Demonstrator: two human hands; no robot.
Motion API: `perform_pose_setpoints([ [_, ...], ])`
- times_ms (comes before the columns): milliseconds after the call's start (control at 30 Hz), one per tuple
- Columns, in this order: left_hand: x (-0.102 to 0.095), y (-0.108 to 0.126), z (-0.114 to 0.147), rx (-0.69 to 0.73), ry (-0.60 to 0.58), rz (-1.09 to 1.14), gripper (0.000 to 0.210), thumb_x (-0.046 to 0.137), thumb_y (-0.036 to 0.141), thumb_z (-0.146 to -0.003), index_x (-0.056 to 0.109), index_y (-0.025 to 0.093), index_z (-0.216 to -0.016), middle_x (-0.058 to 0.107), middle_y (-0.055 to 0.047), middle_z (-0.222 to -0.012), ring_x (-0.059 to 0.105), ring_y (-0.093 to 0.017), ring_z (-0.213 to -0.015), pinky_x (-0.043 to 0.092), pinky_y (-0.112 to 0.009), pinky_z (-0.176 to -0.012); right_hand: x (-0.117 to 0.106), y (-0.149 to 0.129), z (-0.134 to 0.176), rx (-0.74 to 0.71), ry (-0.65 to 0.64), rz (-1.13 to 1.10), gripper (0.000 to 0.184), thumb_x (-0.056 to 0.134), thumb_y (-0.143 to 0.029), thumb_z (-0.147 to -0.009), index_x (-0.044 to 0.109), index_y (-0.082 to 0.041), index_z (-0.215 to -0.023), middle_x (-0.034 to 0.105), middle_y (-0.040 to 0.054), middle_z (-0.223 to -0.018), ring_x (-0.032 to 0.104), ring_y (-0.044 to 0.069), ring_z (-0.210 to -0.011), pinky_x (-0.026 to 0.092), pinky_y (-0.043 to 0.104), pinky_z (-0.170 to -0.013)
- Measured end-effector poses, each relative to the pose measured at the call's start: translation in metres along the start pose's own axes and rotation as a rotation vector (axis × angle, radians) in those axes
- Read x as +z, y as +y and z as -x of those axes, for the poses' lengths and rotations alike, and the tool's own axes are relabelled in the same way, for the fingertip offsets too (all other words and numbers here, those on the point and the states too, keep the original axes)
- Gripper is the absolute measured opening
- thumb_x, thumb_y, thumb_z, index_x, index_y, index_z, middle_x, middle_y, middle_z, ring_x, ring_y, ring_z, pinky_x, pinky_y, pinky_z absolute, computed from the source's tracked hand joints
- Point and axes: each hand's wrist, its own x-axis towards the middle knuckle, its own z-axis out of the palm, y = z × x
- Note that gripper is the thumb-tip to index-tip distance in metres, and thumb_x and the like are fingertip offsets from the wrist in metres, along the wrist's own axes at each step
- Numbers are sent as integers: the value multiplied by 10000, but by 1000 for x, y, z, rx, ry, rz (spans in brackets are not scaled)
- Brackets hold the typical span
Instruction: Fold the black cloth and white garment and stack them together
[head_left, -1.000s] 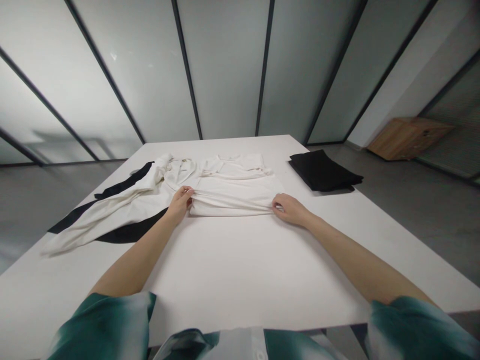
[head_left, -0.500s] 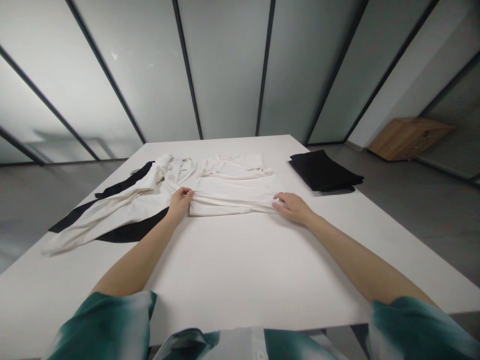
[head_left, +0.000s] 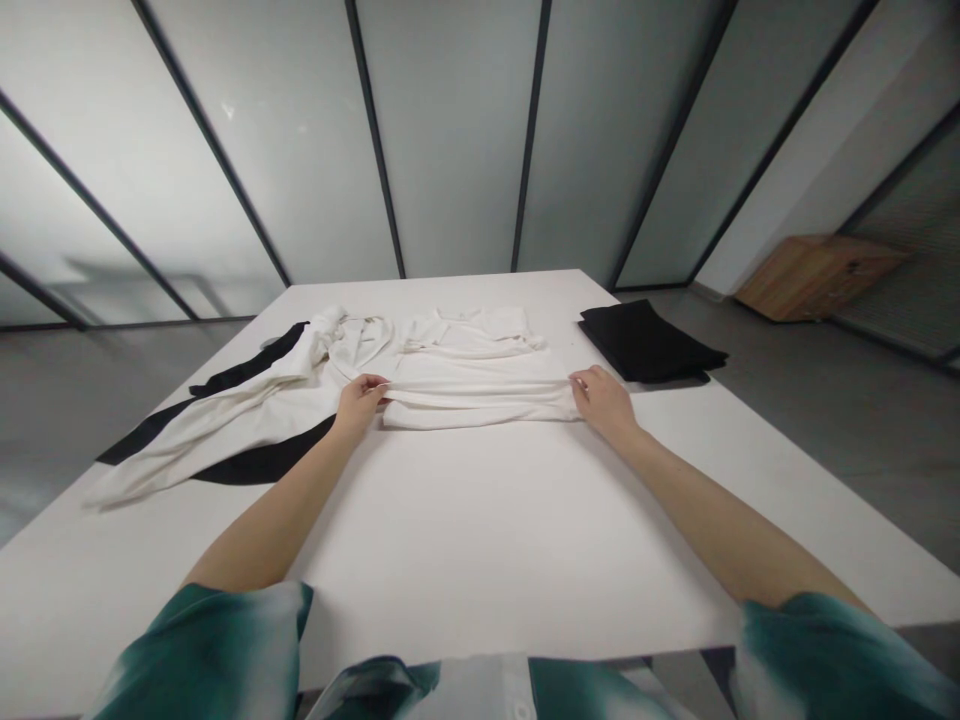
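Observation:
A white shirt (head_left: 480,365) lies in the middle of the white table (head_left: 495,540), its neckline at the far side and its near part gathered in crosswise folds. My left hand (head_left: 362,402) pinches the shirt's left edge between thumb and fingers. At the opposite edge my right hand (head_left: 600,398) is closed on the cloth in the same way. The fabric is drawn taut between both hands, with a raised fold running across. Part of the near hem rests on the tabletop.
Left of the shirt, loose white clothing (head_left: 262,415) is spread over black clothing (head_left: 262,460). A folded black stack of cloth (head_left: 649,342) sits at the right edge of the table. Frosted glass panels (head_left: 457,140) stand behind; a wooden cabinet (head_left: 817,277) is on the floor at right.
My right hand has shifted right and slightly away from me, and its fingers have closed on the shirt's edge. The cloth is stretched wider. My left hand has barely moved.

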Motion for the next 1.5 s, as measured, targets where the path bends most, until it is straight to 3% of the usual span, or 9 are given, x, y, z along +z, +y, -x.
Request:
perform_pose_setpoints([
  [267, -4, -5, -5, -66, 29, -192, 141, 681, 294, -670, 681, 181, -755, 632, -14, -617, 622, -190, -611, 494, -296, -623, -7, 7, -2, 183, -132, 145, 296, 414, -359, -972, 663, -200, -986, 721, 88, -796, 646, 240, -730, 376, 305, -602],
  [500, -9, -1, -5, 152, 77, -566, 86, 598, 270, -766, 630, 239, -692, 595, -14, -570, 606, -227, -666, 427, -290, -643, -14, 18, 0, -154, -362, 82, 176, 530, -268, -849, 684, -196, -891, 719, 83, -921, 636, 222, -828, 408, 289, -684],
  [700, -7, 2, -1, 20, 74, -467, 92, 562, 258, -780, 642, 216, -800, 651, -15, -622, 639, -204, -601, 480, -292, -626, -14, 28, 0, 74, -78, 111, 262, 456, -201, -884, 690, -187, -1001, 695, 124, -1085, 647, 250, -887, 442, 315, -708],
  [800, -6, 8, -1, -65, 92, -303, 126, 584, 230, -742, 661, 189, -833, 664, -21, -647, 663, -191, -605, 516, -283, -608, -20, 30, -4, 272, -32, 87, 255, 483, -236, -894, 692, -171, -1025, 721, 145, -971, 667, 278, -849, 455, 335, -715],
  [1033, -15, 36, -8, -326, -95, -73, 137, 655, 121, -658, 681, 137, -791, 593, 3, -527, 546, -99, -464, 440, -176, -459, -37, 36, -24, 755, -247, -688, 42, 618, -184, -776, 633, -173, -813, 594, 7, -505, 556, 146, -447, 416, 239, -488],
  [1133, -31, 47, -16, -477, -226, 71, 56, 665, 106, -670, 651, 134, -717, 493, 35, -456, 414, -61, -377, 313, -144, -360, -45, 43, -30, 710, -367, -907, 131, 694, -236, -714, 586, -180, -666, 483, -24, -428, 440, 105, -390, 322, 221, -406],
  [1233, -41, 56, -29, -534, -270, 233, 158, 647, 81, -683, 545, 163, -593, 439, 45, -429, 404, -58, -369, 329, -147, -370, -54, 51, -40, 603, -460, -1091, 215, 700, -277, -683, 525, -199, -584, 481, -7, -444, 451, 116, -421, 365, 244, -428],
  [1367, -27, 58, -53, -284, -194, 345, 44, 635, 150, -720, 599, 162, -742, 675, -50, -682, 677, -150, -674, 537, -229, -633, -46, 49, -71, 528, -205, -1329, 125, 635, -299, -686, 545, -213, -700, 645, 50, -650, 644, 199, -678, 526, 308, -648],
  [1500, 15, 35, -67, 106, -204, 60, 459, 628, 302, -782, 578, 170, -1219, 702, -108, -1183, 639, -241, -1154, 505, -370, -961, -5, 20, -93, 387, -60, -1053, 334, 609, -317, -733, 597, -207, -1047, 716, 86, -1085, 642, 268, -1100, 499, 408, -935],
])
